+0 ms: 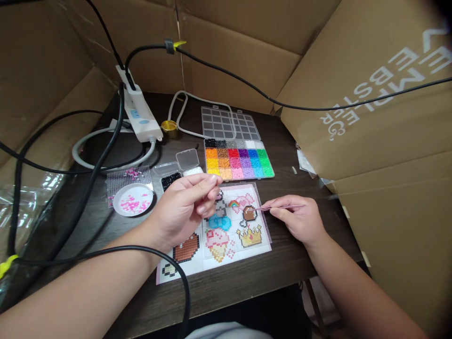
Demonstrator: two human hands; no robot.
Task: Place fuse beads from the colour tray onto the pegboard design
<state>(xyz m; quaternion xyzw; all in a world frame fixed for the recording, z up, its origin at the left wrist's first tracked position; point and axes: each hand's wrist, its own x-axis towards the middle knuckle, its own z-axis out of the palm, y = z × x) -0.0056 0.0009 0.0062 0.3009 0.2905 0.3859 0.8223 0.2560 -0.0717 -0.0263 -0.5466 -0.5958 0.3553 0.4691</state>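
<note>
My right hand [298, 219] is closed round a thin pair of pinkish tweezers [282, 206]. Their tip points left, at the brown round figure [250, 213] on the pattern sheet [219, 266]. Over the sheet's upper left part, my left hand [190, 202] is raised with thumb and fingers pinched together; what they hold, if anything, cannot be made out. The sheet bears pixel pictures, among them an ice cream [217, 242], a crown [249, 236] and a blue bow [219, 222]. A clear pegboard [263, 202] lies over it. My left hand and forearm hide part of the sheet.
Behind the sheet stands an open bead box [240, 160] with many colours. A small box of black beads [171, 181] and a white dish [122, 207] with pink beads are at left. A power strip [141, 115], a black cable [183, 282] and cardboard walls [226, 52] surround the table.
</note>
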